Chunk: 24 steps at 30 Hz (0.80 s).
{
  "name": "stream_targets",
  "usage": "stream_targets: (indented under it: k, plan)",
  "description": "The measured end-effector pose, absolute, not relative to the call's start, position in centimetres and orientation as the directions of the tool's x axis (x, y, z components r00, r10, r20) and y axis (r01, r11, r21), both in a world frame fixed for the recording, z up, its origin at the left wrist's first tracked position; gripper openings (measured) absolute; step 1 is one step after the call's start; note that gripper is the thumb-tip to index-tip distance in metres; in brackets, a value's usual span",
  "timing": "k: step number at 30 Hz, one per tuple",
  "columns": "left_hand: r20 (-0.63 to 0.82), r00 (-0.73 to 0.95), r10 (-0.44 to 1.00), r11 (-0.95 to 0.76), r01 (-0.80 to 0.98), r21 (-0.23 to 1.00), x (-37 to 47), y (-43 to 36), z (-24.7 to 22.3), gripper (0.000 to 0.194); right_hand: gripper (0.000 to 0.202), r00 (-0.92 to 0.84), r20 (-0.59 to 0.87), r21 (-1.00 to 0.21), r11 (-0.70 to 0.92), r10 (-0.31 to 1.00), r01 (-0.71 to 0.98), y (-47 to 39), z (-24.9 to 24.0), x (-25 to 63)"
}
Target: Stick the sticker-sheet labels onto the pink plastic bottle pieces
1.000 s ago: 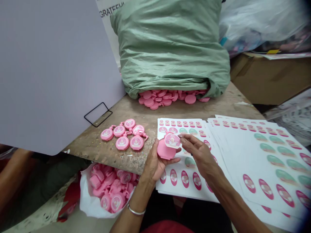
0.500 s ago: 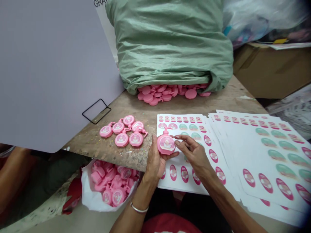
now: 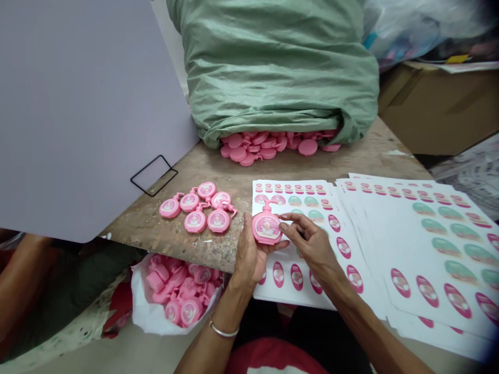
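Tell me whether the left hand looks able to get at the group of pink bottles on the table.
Probably yes: nothing visible stands between the left hand and the group of pink bottles. However, that hand holds another bottle, so it might need freeing first.

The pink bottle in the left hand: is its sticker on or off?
On: the sticker lies across the bottle's front, right hand at its edge.
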<state>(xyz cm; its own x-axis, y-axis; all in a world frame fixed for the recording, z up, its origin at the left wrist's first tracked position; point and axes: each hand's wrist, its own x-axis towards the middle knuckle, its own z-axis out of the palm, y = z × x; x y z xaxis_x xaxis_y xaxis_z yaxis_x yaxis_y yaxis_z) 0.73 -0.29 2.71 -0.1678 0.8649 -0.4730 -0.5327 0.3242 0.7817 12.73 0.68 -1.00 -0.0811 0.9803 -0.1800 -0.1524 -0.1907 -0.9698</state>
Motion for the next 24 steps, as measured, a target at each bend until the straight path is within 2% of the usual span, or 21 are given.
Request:
stream_targets:
  k: [24]
  plan:
    - [-0.454, -0.155, 0.877, 0.316, -0.525, 0.79, 0.7, -0.34, 3.03, 0.051, 0.039, -0.069, -0.163, -0.974, -0.172, 0.984, -0.151, 0.73, -0.97, 12.61]
